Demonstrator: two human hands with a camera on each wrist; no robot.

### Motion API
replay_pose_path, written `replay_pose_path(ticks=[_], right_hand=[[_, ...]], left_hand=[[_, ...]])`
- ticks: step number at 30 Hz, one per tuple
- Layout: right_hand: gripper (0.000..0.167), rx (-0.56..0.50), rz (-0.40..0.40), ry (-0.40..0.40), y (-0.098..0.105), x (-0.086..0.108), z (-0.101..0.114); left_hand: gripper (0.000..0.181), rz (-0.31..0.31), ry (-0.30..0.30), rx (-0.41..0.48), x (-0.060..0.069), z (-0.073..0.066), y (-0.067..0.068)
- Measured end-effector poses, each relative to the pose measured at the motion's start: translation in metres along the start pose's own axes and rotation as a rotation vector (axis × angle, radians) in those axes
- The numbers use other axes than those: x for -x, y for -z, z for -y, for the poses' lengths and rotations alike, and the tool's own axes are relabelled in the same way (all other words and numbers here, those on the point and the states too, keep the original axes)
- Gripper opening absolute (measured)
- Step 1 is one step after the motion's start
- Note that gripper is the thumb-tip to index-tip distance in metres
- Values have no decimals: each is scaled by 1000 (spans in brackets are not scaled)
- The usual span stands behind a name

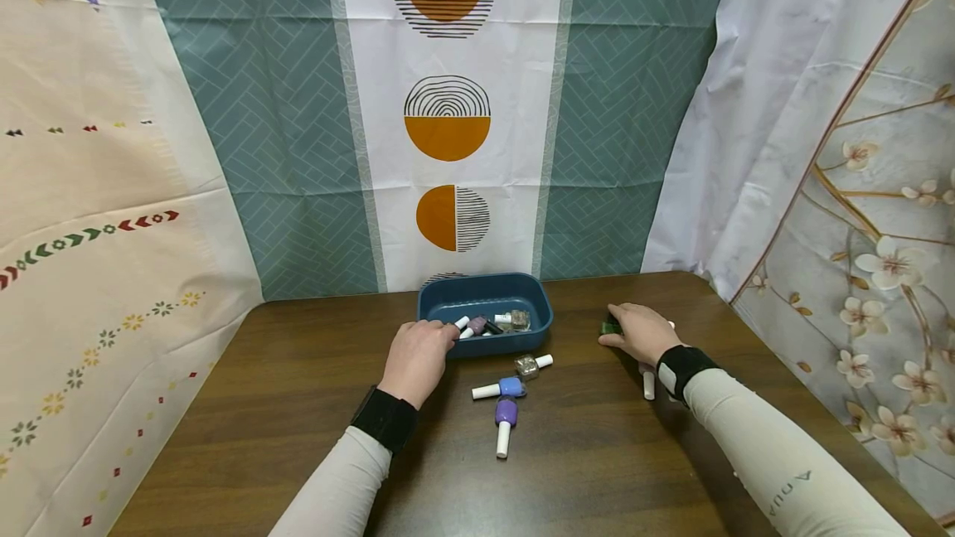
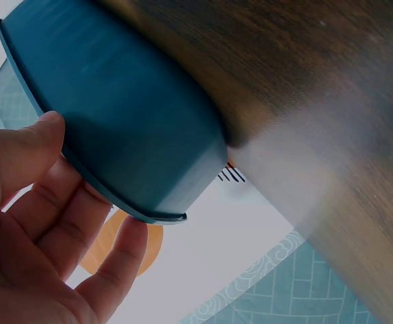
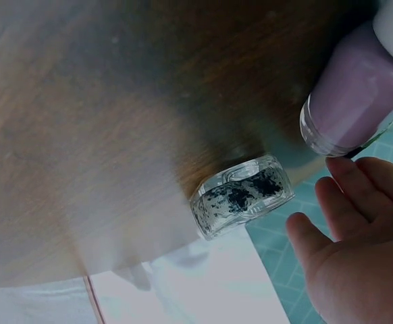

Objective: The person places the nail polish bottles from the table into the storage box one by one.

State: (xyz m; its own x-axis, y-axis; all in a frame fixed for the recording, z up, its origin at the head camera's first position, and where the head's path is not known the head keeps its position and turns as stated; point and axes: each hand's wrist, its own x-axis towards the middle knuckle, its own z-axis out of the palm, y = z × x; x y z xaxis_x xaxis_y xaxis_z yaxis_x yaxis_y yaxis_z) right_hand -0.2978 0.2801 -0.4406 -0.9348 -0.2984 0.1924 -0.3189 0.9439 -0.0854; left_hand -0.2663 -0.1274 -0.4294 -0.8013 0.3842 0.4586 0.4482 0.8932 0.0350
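Note:
My left hand (image 1: 421,355) is at the near left corner of the blue bin (image 1: 485,346). In the left wrist view the thumb lies on the rim of the bin (image 2: 129,115) and the fingers reach over it; their tips are partly hidden. My right hand (image 1: 643,331) pinches a dark green nail polish bottle (image 1: 611,326) at the table's right. Beside that hand, the right wrist view shows a lilac nail polish bottle (image 3: 355,94) and a clear bottle with black flakes (image 3: 240,196).
Several nail polish bottles (image 1: 515,320) lie inside the bin. In front of it lie a glitter bottle (image 1: 526,367), a blue bottle (image 1: 511,387) and a purple bottle (image 1: 506,412). A white cap (image 1: 648,386) shows below my right wrist. Curtains hang behind the table (image 1: 298,404).

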Motion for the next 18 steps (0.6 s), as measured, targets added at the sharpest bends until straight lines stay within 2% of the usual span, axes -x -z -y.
replay_pose_path(ticks=[13, 18], right_hand=[[73, 1, 11, -68, -3, 1, -3], [72, 10, 6, -59, -3, 2, -3]], left_hand=[[9, 6, 2, 8, 0, -1, 0], [9, 5, 3, 7, 0, 0, 0]])
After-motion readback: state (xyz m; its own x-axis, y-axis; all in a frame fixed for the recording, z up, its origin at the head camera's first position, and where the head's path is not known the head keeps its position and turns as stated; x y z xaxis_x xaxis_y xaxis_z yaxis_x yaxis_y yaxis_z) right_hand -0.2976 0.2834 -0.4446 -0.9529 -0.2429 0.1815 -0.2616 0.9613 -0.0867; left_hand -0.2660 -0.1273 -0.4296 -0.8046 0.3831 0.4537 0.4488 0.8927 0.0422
